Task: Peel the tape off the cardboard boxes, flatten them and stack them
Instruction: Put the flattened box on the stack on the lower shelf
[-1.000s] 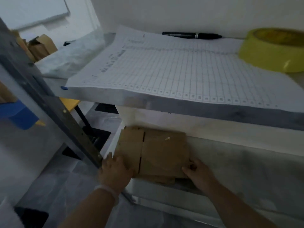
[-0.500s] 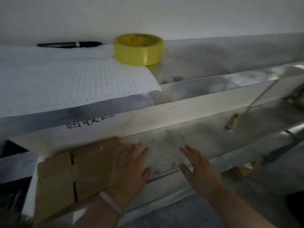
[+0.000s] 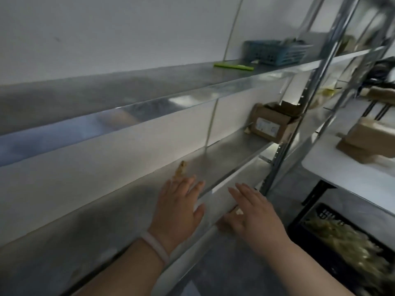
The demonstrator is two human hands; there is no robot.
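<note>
Your left hand (image 3: pixel 178 208) and right hand (image 3: pixel 254 212) hover empty, fingers spread, over the lower shelf (image 3: pixel 235 150); one cardboard box (image 3: pixel 271 124) stands unflattened farther right on it, so by my judgement peeling, flattening and stacking remain.

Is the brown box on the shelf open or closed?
Open: the cardboard box has its top flaps sticking up and apart, not folded shut. What is inside cannot be seen.

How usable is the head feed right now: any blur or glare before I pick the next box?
Head view: dim overall; motion smear worst at the right, over the black crate and the boxes on the white table; glare streak along the upper shelf lip; open cardboard box visible, its label unreadable; left hand and right hand sharper.
</note>
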